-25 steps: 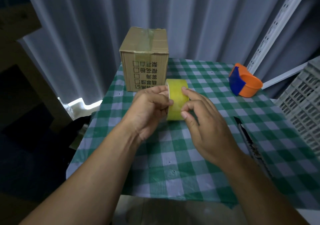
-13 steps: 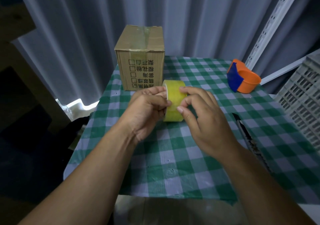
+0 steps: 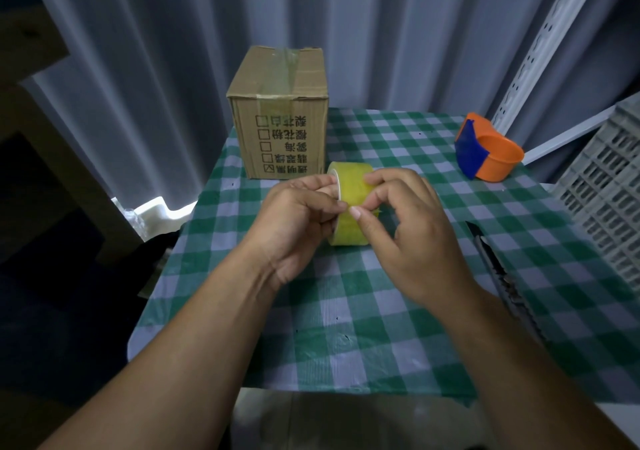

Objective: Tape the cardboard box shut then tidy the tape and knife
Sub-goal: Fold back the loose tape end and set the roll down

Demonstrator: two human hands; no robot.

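At frame centre the left hand (image 3: 294,214) grips the light, stiff tape roll (image 3: 349,204) while the right hand (image 3: 412,228) pinches its sticky, flimsy end.

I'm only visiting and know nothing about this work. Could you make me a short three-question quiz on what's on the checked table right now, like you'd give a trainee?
1. True or false: the brown cardboard box stands behind the yellow roll of packing tape.
2. Which hands touch the tape roll? A) left hand only B) right hand only C) both
3. Fill in: the black utility knife lies on the green checked tablecloth to the person's ____ side.

Key:
1. True.
2. C: both sets of fingers are on it.
3. Right; the orange-and-blue tape dispenser stands on that side too.
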